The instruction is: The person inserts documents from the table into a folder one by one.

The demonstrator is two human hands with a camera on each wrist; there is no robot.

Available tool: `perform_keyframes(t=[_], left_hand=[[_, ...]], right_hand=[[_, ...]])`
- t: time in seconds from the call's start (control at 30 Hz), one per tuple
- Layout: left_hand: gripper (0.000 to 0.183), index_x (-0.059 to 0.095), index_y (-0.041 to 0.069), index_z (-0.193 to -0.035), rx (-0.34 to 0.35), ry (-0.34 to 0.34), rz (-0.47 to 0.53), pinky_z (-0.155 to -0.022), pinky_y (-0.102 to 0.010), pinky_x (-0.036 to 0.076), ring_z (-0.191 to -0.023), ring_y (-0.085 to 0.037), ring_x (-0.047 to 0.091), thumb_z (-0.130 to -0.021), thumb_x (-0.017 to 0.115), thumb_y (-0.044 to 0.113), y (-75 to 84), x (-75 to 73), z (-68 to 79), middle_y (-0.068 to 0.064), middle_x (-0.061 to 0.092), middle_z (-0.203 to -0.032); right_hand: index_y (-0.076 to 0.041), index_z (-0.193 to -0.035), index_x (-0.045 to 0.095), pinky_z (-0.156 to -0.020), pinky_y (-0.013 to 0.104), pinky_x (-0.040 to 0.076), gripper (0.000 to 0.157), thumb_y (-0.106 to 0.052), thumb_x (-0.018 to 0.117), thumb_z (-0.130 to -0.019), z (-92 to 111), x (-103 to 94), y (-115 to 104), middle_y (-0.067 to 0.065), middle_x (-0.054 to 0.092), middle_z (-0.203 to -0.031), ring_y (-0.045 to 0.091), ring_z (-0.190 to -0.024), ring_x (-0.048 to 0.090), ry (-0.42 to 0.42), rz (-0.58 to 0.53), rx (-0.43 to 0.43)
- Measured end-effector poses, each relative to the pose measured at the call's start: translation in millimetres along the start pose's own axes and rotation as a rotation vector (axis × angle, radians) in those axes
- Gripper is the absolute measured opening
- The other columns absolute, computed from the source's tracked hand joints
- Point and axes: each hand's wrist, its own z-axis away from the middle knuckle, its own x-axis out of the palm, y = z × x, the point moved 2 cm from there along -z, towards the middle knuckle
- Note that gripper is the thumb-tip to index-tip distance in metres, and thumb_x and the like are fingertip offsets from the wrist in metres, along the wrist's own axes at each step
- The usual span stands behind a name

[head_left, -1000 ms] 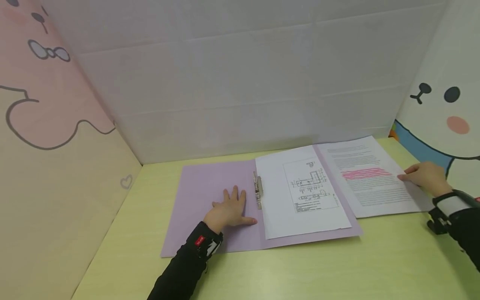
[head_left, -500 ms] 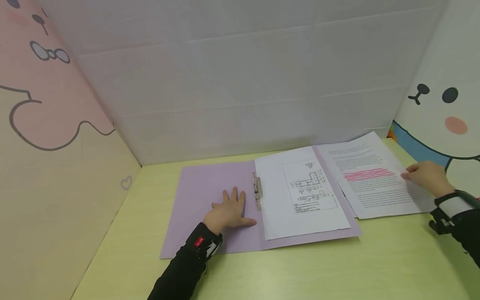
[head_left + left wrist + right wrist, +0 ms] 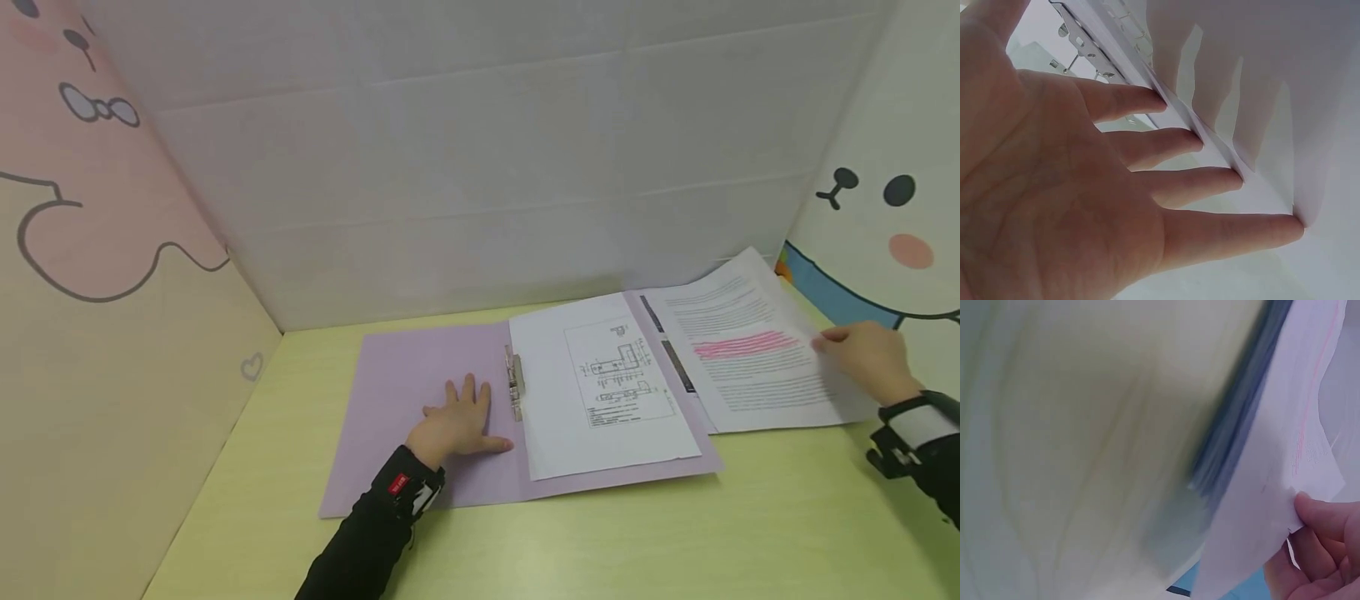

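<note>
A purple folder (image 3: pixel 412 362) lies spread on the table, with a metal clip (image 3: pixel 516 383) along its fold. My left hand (image 3: pixel 453 425) rests flat on its left cover, fingers spread; the left wrist view shows the palm and straight fingers. On the right cover lies a white sheet with a technical drawing (image 3: pixel 555 433). Farther right, my right hand (image 3: pixel 866 364) pinches the right edge of a printed sheet with pink highlighting (image 3: pixel 750 379), thumb on top in the right wrist view. This sheet is lifted and bowed, and a page with dark bands (image 3: pixel 678 367) shows beneath its left side.
In the right wrist view a thick stack of paper (image 3: pixel 1235 425) lies under the lifted sheet. The yellow-green table (image 3: pixel 600 542) meets a white back wall (image 3: pixel 465 167). Side panels with cartoon drawings stand left and right.
The right hand has moved slightly right with the highlighted sheet, whose far corner has risen. Dark bands on the page underneath have come into sight. The left hand has stayed still.
</note>
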Motion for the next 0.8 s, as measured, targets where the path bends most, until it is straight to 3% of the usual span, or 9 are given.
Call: perform_keyframes(t=[0.23, 0.43, 0.57, 0.67, 0.8], left_hand=[[0.106, 0.016, 0.006, -0.149, 0.0, -0.003, -0.001, -0.087, -0.078, 0.026, -0.134, -0.049, 0.006, -0.073, 0.054, 0.07, -0.6, 0.6, -0.5, -0.024, 0.007, -0.154], [0.106, 0.017, 0.006, -0.149, 0.001, -0.006, 0.001, -0.087, -0.078, 0.026, -0.134, -0.048, 0.006, -0.073, 0.055, 0.07, -0.6, -0.1, -1.4, -0.024, 0.008, -0.154], [0.106, 0.016, 0.006, -0.149, -0.002, -0.011, -0.002, -0.087, -0.078, 0.026, -0.134, -0.048, 0.006, -0.073, 0.054, 0.07, -1.3, 0.6, -1.6, -0.023, 0.007, -0.154], [0.106, 0.016, 0.007, -0.149, -0.004, -0.013, -0.003, -0.088, -0.078, 0.026, -0.135, -0.048, 0.005, -0.073, 0.054, 0.07, -1.5, 0.8, -1.6, -0.023, 0.007, -0.154], [0.106, 0.016, 0.007, -0.149, -0.004, -0.016, 0.0, -0.088, -0.078, 0.026, -0.135, -0.048, 0.005, -0.074, 0.054, 0.07, -1.1, 0.2, -1.4, -0.023, 0.007, -0.154]], right_hand=[[0.018, -0.107, 0.055, -0.083, 0.061, 0.033, 0.045, -0.024, 0.049, -0.093, 3.1, -4.1, 3.4, 0.041, 0.051, -0.111, 0.055, -0.102, 0.044, 0.133, -0.055, 0.022], [0.019, -0.115, 0.051, -0.087, 0.063, 0.036, 0.052, -0.029, 0.045, -0.096, 8.7, -10.1, 1.8, 0.041, 0.049, -0.116, 0.053, -0.106, 0.041, 0.13, -0.162, 0.133], [0.02, -0.118, 0.048, -0.088, 0.063, 0.037, 0.053, -0.027, 0.047, -0.095, 12.7, -14.7, -1.6, 0.042, 0.046, -0.118, 0.052, -0.105, 0.042, 0.125, -0.21, 0.16], [0.02, -0.118, 0.048, -0.08, 0.06, 0.041, 0.054, -0.028, 0.048, -0.095, 14.4, -17.3, -2.7, 0.042, 0.045, -0.118, 0.05, -0.101, 0.043, 0.124, -0.224, 0.163], [0.019, -0.119, 0.048, -0.06, 0.041, 0.047, 0.056, -0.032, 0.048, -0.094, 14.7, -20.3, -2.2, 0.041, 0.046, -0.118, 0.047, -0.095, 0.046, 0.118, -0.233, 0.168]])
